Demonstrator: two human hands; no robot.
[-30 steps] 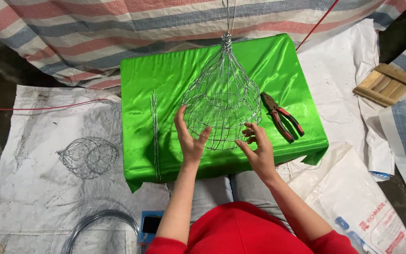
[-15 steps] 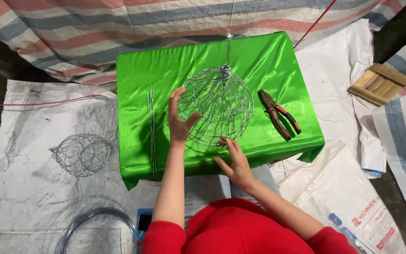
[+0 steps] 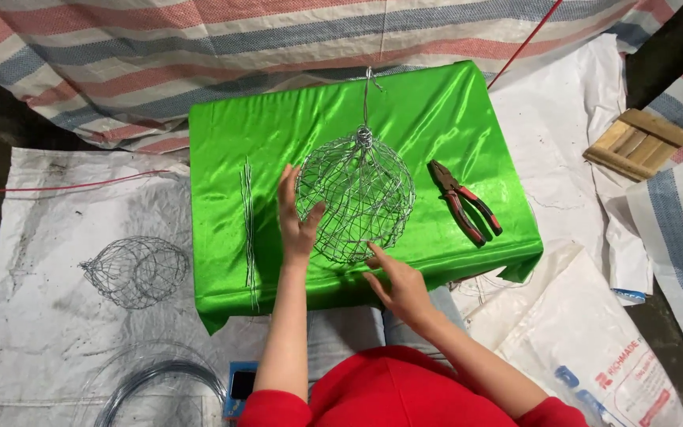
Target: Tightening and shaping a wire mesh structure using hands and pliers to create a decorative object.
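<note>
A round wire mesh cage with a twisted knot at its top lies on a table covered in shiny green cloth. My left hand presses flat against the cage's left side, fingers spread upward. My right hand sits at the near edge of the cloth, its index finger touching the cage's bottom rim. Neither hand wraps fully around the wire. A bundle of straight thin wires lies on the cloth left of my left hand.
Red-handled pliers lie on the cloth to the right of the cage. A second wire cage rests on white sacking at the left, with a wire coil near it. A small wooden stool stands at the right.
The cage has been pressed from a tall teardrop into a rounder ball. My right hand slid from the cage's right side down to its bottom rim. The left hand stayed on the left side.
</note>
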